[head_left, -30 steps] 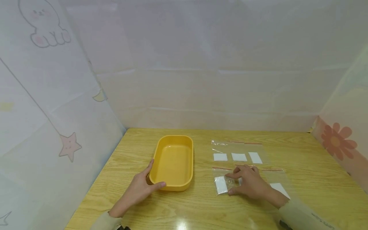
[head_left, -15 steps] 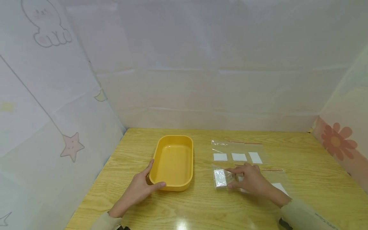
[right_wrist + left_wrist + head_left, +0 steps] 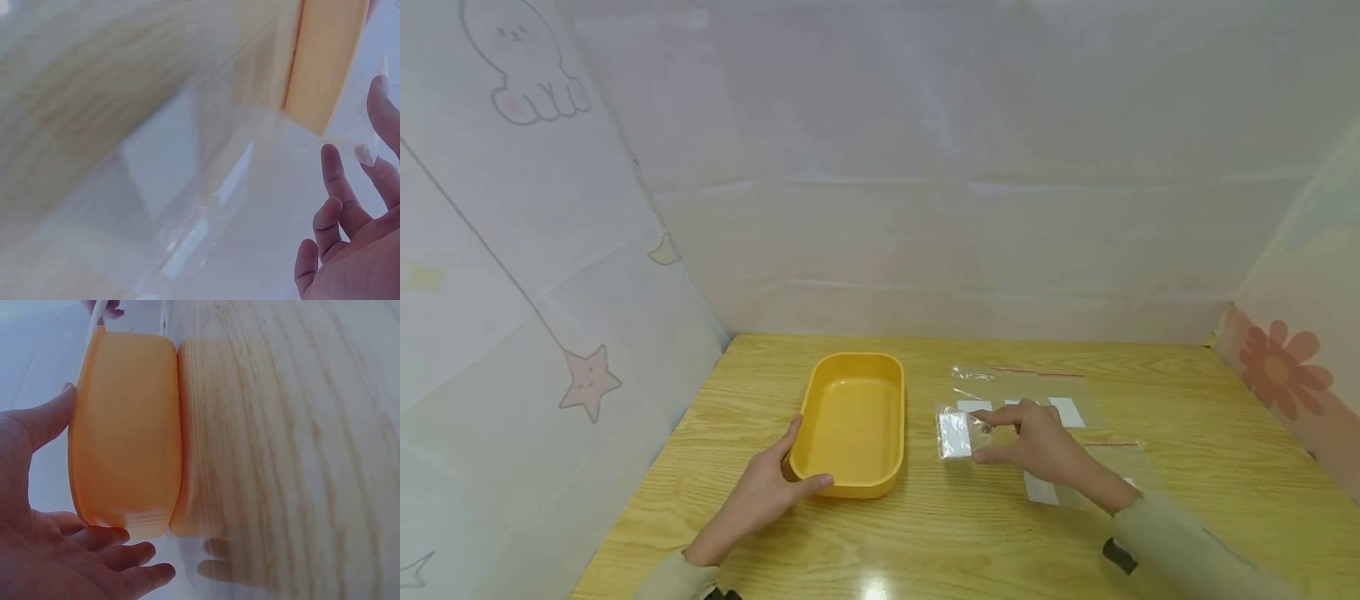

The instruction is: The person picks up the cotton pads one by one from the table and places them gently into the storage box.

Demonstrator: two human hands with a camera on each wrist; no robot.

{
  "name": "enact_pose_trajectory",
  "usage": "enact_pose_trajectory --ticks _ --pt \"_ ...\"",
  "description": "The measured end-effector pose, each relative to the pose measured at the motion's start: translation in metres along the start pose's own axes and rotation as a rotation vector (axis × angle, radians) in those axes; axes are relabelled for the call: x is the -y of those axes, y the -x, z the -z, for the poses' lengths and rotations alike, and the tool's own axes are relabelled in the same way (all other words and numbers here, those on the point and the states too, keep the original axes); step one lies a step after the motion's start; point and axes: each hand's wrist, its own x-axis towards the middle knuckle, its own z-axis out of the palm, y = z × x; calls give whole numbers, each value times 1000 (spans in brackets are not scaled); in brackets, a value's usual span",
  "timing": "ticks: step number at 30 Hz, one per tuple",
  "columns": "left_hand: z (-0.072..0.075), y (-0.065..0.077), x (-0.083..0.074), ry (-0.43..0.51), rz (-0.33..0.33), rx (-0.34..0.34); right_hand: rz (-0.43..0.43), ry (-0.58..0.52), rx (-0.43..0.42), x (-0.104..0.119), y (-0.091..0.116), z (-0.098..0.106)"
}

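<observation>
My left hand (image 3: pixel 762 493) rests against the near left corner of a yellow plastic basin (image 3: pixel 847 421), thumb at the near rim and index finger along the left side. In the left wrist view, the other fingers (image 3: pixel 134 559) spread loosely by the basin's wall. My right hand (image 3: pixel 1037 443) pinches the edge of a small clear zip bag (image 3: pixel 953 436) with a white rectangular piece inside, between thumb and index finger. It hangs over the table, just right of the basin. From the right wrist only a sliver of this bag shows at the fingertips; the remaining fingers are loosely bent.
More clear zip bags with white pieces lie flat on the wooden table (image 3: pixel 925 550). A back row includes a white piece (image 3: pixel 1066 412); nearer, another piece (image 3: pixel 1040 489) lies partly under the right hand. Pale sheeting (image 3: pixel 970 250) walls the back and sides.
My right hand has pinched the leftmost front zip bag, lifted it from the table and moved it left and away from me, towards the basin. My left hand and the basin have stayed put.
</observation>
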Motion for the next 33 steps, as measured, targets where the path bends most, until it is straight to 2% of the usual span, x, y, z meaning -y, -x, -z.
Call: enact_pose_trajectory --ticks 5,11,15,23,33 --pt "-1 -1 0 35 12 1 36 21 14 17 -23 1" --pt "-4 -3 0 67 22 3 82 -10 34 41 -54 -2" --pt "-6 -4 -2 63 0 -2 121 -2 48 51 -72 -9" --pt "-10 -4 -4 55 -7 -5 57 5 104 72 -102 -31" --pt "-10 -5 0 70 9 -3 34 124 173 80 -125 -67"
